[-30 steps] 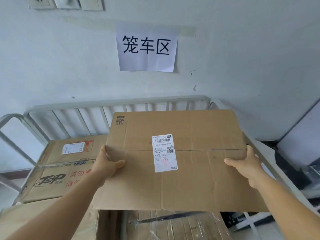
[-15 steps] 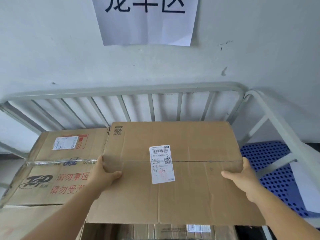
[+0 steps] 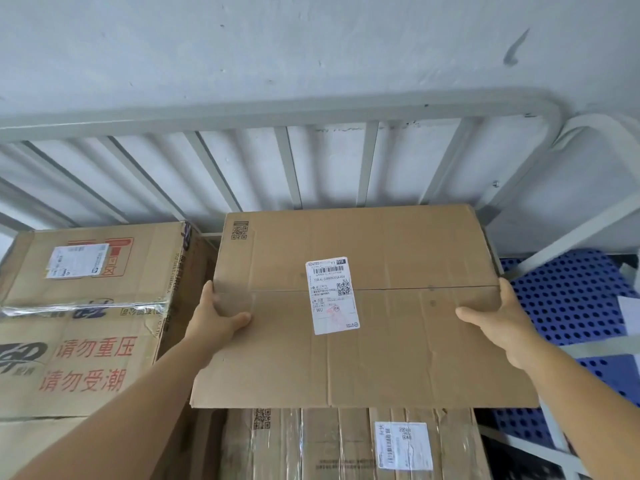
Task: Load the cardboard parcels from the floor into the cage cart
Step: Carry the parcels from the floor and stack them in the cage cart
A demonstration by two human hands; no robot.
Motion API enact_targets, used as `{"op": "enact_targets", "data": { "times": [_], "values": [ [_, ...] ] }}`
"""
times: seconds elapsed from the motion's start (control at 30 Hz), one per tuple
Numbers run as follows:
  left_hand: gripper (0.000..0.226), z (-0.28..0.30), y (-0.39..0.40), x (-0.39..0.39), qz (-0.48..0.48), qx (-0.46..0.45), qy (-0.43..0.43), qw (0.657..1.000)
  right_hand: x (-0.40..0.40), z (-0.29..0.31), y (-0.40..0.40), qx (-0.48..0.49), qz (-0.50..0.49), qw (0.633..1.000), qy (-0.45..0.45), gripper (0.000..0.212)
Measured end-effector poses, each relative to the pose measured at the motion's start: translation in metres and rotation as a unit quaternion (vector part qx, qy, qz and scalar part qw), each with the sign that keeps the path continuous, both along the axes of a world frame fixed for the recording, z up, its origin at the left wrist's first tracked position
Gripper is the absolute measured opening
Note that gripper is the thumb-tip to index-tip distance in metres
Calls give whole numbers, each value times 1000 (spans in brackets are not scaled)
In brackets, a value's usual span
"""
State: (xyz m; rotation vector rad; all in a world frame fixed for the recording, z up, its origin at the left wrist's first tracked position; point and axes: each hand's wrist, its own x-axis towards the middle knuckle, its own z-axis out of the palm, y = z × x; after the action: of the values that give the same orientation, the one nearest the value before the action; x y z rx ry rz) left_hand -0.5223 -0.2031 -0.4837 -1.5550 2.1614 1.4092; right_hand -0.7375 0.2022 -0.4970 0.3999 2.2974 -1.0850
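Note:
I hold a flat brown cardboard parcel (image 3: 398,327) with a white shipping label on its top, level and inside the grey cage cart (image 3: 277,116). My left hand (image 3: 216,317) grips its left edge and my right hand (image 3: 498,320) grips its right edge, thumbs on top. The parcel's far edge is close to the cart's barred back rail. Below its near edge lies another taped parcel (image 3: 346,445) with a white label. A large parcel (image 3: 86,317) with red printed characters sits to the left in the cart.
A grey wall stands right behind the cart's back rail. The cart's right side rail (image 3: 588,223) slants down on the right. Beyond it lies a blue perforated plastic surface (image 3: 571,299).
The parcel and both hands have moved forward and lower into the cart, closer to the back rail. The paper sign on the wall has left the view as my head tilted down.

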Motion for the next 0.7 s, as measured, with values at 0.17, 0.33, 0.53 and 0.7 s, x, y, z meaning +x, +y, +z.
{"op": "enact_targets", "data": {
  "times": [0.17, 0.33, 0.53, 0.7],
  "values": [
    [105, -24, -2, -6, 1, 5, -3, 1000, -8, -24, -9, 13, 3, 1000, 3, 107],
    [101, -39, -11, -15, -1, 3, 1, 1000, -15, -38, -16, 3, 7, 1000, 10, 103],
    [91, -45, -9, -10, 1, -20, 21, 1000, -11, -42, -18, 8, -11, 1000, 28, 102],
    [93, -43, -7, -8, 2, -26, 14, 1000, -6, -43, -14, 32, -15, 999, 26, 107]
  ]
}}
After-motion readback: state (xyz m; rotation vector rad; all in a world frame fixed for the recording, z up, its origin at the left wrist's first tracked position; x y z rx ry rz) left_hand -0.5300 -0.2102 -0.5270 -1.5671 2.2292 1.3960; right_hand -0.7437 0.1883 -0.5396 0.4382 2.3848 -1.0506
